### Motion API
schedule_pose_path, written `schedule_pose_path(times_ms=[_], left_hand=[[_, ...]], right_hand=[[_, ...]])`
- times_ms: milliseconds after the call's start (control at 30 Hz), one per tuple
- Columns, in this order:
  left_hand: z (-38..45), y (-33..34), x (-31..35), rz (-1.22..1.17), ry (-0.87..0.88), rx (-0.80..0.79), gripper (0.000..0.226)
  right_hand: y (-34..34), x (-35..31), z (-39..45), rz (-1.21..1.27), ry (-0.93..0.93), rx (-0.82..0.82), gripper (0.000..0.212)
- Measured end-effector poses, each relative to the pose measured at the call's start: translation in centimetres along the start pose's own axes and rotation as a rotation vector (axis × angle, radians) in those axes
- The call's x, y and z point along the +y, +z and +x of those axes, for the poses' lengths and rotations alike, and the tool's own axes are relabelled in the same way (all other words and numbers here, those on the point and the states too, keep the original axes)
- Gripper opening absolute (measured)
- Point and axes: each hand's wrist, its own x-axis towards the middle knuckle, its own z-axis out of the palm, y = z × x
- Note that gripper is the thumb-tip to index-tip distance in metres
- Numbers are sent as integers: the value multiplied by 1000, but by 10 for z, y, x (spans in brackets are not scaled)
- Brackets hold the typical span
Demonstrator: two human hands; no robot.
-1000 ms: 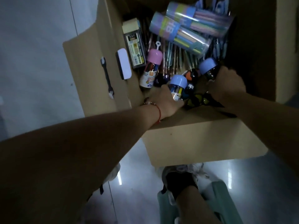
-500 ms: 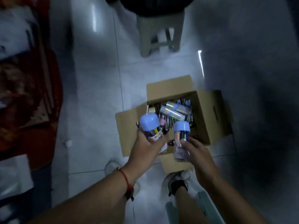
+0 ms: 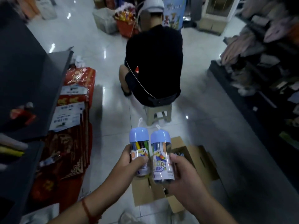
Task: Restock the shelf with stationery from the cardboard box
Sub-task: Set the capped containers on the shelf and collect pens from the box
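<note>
Each hand carries a clear marker jar with a blue domed cap and a parrot label. My left hand (image 3: 131,164) grips the left jar (image 3: 139,143) around its lower half. My right hand (image 3: 184,173) grips the right jar (image 3: 161,152) from the right side. Both jars are upright, side by side, above the open cardboard box (image 3: 202,160) on the floor. Most of the box's inside is hidden behind the jars and my hands. A dark grey shelf unit (image 3: 29,88) stands at the left.
A person in black (image 3: 153,65) sits on a small plastic stool (image 3: 157,113) straight ahead, back to me. Red packaged goods (image 3: 74,126) lean against the shelf at the left. Dark racks of merchandise (image 3: 262,62) line the right. Shiny tiled floor runs between.
I have risen from the box with a jar in each hand; the view swung up from the box interior to the aisle, and the jars are now held higher and closer together.
</note>
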Motion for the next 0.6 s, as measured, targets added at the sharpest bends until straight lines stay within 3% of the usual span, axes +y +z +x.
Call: schedule_pose_path(times_ms=[133, 200, 300, 400, 500, 600], left_hand=[[-30, 12, 9, -125, 46, 43, 54], [-45, 20, 16, -166, 66, 111, 46], [-65, 18, 30, -138, 119, 179, 45], [-88, -3, 44, -99, 151, 265, 47], [-132, -30, 58, -24, 113, 387, 67], [-188, -52, 62, 3, 91, 523, 60]], right_hand=[[-3, -12, -14, 3, 17, -144, 30], [-5, -21, -16, -36, 44, -215, 65], [3, -31, -10, -197, 79, -266, 78], [24, -36, -2, -397, 146, -344, 109], [61, -41, 2, -531, 175, -491, 110], [102, -37, -3, -601, 221, -679, 111]])
